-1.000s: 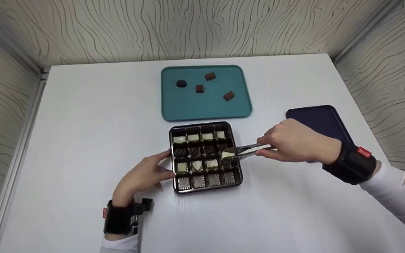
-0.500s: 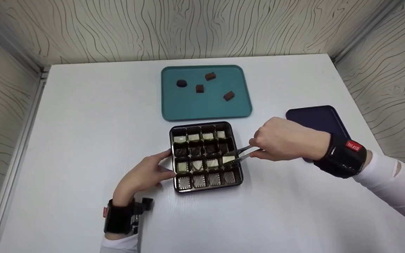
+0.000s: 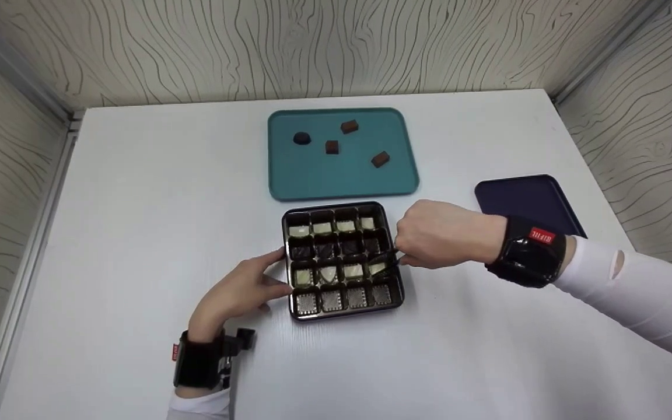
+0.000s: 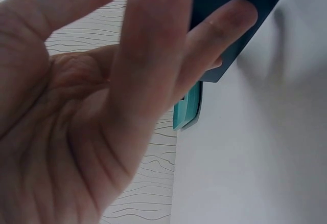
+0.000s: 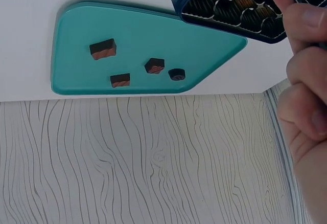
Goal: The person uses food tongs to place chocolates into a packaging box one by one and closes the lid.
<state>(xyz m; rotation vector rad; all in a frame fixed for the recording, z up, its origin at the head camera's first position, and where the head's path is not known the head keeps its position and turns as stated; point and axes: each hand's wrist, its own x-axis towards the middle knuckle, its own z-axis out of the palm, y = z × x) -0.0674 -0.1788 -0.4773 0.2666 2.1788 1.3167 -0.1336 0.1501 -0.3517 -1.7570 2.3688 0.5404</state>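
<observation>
A dark box (image 3: 345, 318) divided into small compartments sits mid-table, several of them holding white and dark chocolates. My right hand (image 3: 435, 236) grips metal tongs (image 3: 391, 257) at the box's right side. Their tips reach down at a white chocolate (image 3: 378, 268) in the right-end compartment of the third row. In the right wrist view, curled fingers (image 5: 306, 70) show at the edge beside the box. My left hand (image 3: 242, 291) touches the box's left side with its fingers fairly straight; the left wrist view shows them (image 4: 219, 29) against the dark wall.
A teal tray (image 3: 342, 181) with several brown chocolates lies behind the box. At the right, a dark blue tray (image 3: 522, 198) is partly covered by my right forearm. Front-row compartments hold textured silvery liners (image 3: 356, 297). Patterned panels (image 3: 312, 46) stand around the table.
My right hand has moved left toward the box. The white chocolate has gone from above the box down into its right-end compartment with the tongs. My left hand stays in place.
</observation>
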